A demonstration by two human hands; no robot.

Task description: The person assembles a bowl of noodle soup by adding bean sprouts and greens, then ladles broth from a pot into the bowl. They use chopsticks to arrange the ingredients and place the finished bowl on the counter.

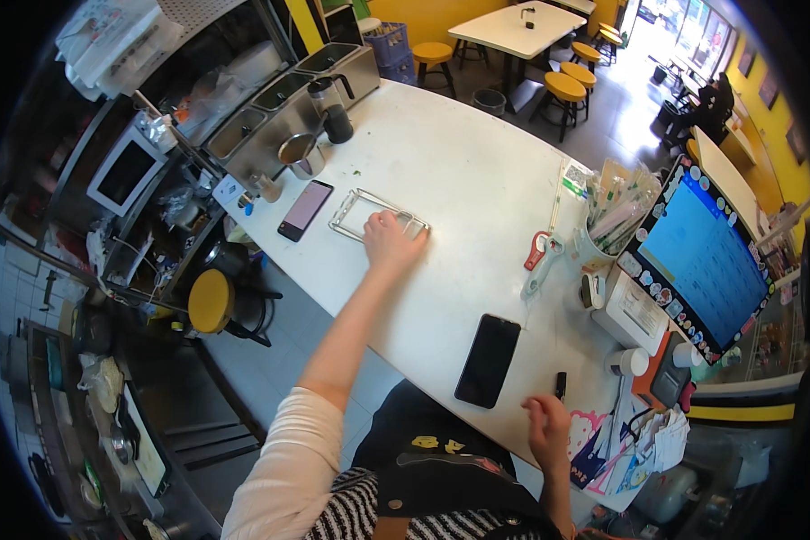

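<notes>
My left hand is closed on the right end of a shiny rectangular frame lying on the white counter. It looks like metal wire or clear plastic; I cannot tell which, and my fingers cover part of it. Left of the frame lies a phone with a lit, pinkish screen. My right hand hovers by the counter's near edge, fingers loosely bent and apart, with nothing visible in it. Close to it are a dark-screened phone and a small black stick-shaped object.
Steel bins, a glass jug and a steel pitcher line the counter's far left. At right stand a tub of straws, a tilted monitor and papers. A red-handled tool lies before the tub.
</notes>
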